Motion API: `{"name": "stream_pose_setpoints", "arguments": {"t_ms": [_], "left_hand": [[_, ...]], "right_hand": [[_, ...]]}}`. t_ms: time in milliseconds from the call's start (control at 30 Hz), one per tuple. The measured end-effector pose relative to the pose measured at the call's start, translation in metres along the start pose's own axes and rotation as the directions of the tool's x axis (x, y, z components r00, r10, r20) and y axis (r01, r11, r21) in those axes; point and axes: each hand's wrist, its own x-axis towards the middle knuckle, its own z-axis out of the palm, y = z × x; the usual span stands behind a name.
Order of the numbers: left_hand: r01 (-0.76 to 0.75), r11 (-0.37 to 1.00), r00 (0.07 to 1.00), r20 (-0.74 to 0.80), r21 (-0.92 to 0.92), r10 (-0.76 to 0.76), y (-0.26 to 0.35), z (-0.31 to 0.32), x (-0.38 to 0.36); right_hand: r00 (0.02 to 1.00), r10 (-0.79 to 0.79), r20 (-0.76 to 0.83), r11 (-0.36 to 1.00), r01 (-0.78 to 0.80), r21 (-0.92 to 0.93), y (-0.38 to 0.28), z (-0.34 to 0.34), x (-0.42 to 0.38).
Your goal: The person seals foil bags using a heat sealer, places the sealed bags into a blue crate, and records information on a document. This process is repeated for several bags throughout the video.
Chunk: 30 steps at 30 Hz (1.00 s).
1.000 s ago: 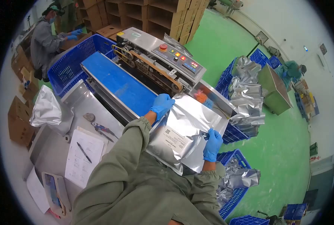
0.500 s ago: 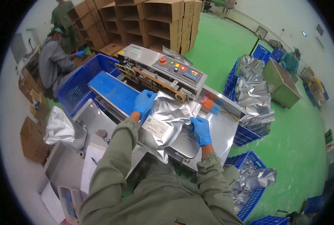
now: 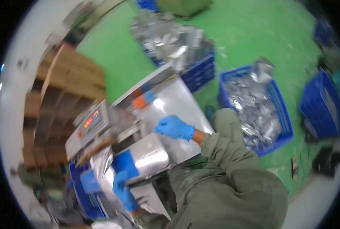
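My right hand (image 3: 174, 127), in a blue glove, hangs over the steel tabletop (image 3: 189, 110) with its fingers curled together and nothing visible in them. My left hand (image 3: 125, 192), also gloved, is beside a silver pouch (image 3: 102, 164) at the sealing machine (image 3: 89, 128). Motion smears its fingers, so its grip is unclear. The pouch lies along the machine's near side, by the blue conveyor belt (image 3: 125, 165). A rounded metal plate (image 3: 151, 154) extends from the belt toward my right hand.
Right of the table stands a blue crate (image 3: 285, 114) with silver pouches. Another blue crate (image 3: 200, 72), heaped with pouches, is beyond the table. Stacked cardboard boxes (image 3: 69, 76) are at the left. An orange and blue fluffy object (image 3: 140, 100) lies near the machine.
The view has swung to the right and tilted. My right hand has let go of the pouch and is apart from it. The pouch is now alongside the machine, near my left hand.
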Motion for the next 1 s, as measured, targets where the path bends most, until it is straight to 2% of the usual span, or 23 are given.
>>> {"name": "stream_pose_setpoints", "arguments": {"t_ms": [33,100,133,167,200,233,267,300,333,400,433,500,533,600,633,700,767,800,833,933,1000], "left_hand": [[-0.029,1.0,0.999,-0.025,-0.01,0.029,-0.003,0.007,-0.001],[-0.045,0.999,0.999,-0.015,0.022,0.045,0.0,0.027,0.007],[-0.011,0.999,1.0,0.005,0.043,0.011,0.0,0.035,0.014],[-0.006,0.999,1.0,0.012,0.054,0.006,-0.006,0.038,0.019],[-0.018,0.999,1.0,0.013,0.043,0.017,0.003,0.052,0.026],[-0.03,0.999,1.0,0.004,0.035,0.03,0.012,0.066,0.031],[-0.082,0.995,0.997,0.007,0.061,0.082,0.011,0.074,0.036],[-0.06,0.991,0.995,0.086,0.122,0.05,0.02,0.08,0.044],[-0.047,0.991,0.994,0.102,0.124,0.034,0.023,0.087,0.048],[0.0,0.995,0.995,0.1,0.104,-0.011,0.021,0.105,0.053],[-0.008,0.994,0.995,0.099,0.111,-0.004,0.017,0.109,0.057],[0.052,0.983,0.984,0.158,0.174,-0.08,0.013,0.111,0.062],[0.06,0.986,0.983,0.161,0.153,-0.084,0.018,0.12,0.063],[0.089,0.985,0.981,0.156,0.15,-0.112,0.024,0.129,0.064],[0.111,0.985,0.979,0.158,0.131,-0.132,0.027,0.135,0.065],[0.091,0.992,0.974,0.2,0.092,-0.108,0.033,0.138,0.065],[0.133,0.99,0.969,0.204,0.048,-0.14,0.03,0.135,0.06],[0.127,0.99,0.97,0.201,0.056,-0.136,0.031,0.132,0.056],[0.134,0.99,0.973,0.187,0.032,-0.138,0.03,0.127,0.052],[0.175,0.984,0.97,0.171,0.018,-0.175,0.034,0.122,0.045],[0.162,0.987,0.972,0.172,-0.005,-0.159,0.037,0.121,0.04]], "right_hand": [[0.986,-0.046,-0.163,0.998,0.04,-0.039,0.032,-0.035,-0.001],[0.875,-0.022,-0.484,0.971,-0.095,-0.218,0.083,-0.127,-0.008],[0.842,-0.042,-0.537,0.908,-0.192,-0.372,0.104,-0.18,-0.016],[0.693,0.036,-0.72,0.875,-0.371,-0.312,0.129,-0.221,-0.023],[0.587,0.094,-0.804,0.854,-0.462,-0.237,0.153,-0.267,-0.032],[0.486,0.07,-0.871,0.749,-0.603,-0.275,0.18,-0.312,-0.037],[0.451,0.146,-0.881,0.721,-0.658,-0.217,0.215,-0.36,-0.041],[0.39,0.075,-0.918,0.671,-0.7,-0.243,0.225,-0.392,-0.047],[0.329,0.002,-0.944,0.618,-0.743,-0.258,0.232,-0.419,-0.053],[0.268,0.136,-0.954,0.513,-0.842,-0.164,0.256,-0.466,-0.064],[0.267,0.139,-0.954,0.521,-0.838,-0.159,0.259,-0.476,-0.069],[0.272,0.155,-0.95,0.349,-0.914,-0.205,0.264,-0.483,-0.079],[0.281,0.167,-0.945,0.354,-0.912,-0.208,0.281,-0.485,-0.083],[0.551,0.171,-0.817,0.362,-0.806,-0.468,0.308,-0.485,-0.093],[0.558,0.174,-0.811,0.358,-0.803,-0.476,0.313,-0.479,-0.1],[0.655,0.032,-0.755,0.453,-0.683,-0.573,0.309,-0.455,-0.124],[0.621,0.004,-0.784,0.595,-0.631,-0.497,0.262,-0.438,-0.14],[0.674,-0.03,-0.739,0.606,-0.575,-0.55,0.255,-0.433,-0.149],[0.726,-0.064,-0.685,0.61,-0.515,-0.603,0.245,-0.427,-0.16],[0.79,-0.12,-0.601,0.594,-0.428,-0.681,0.165,-0.405,-0.168],[0.829,-0.349,-0.438,0.529,-0.211,-0.822,0.09,-0.388,-0.161]]}}
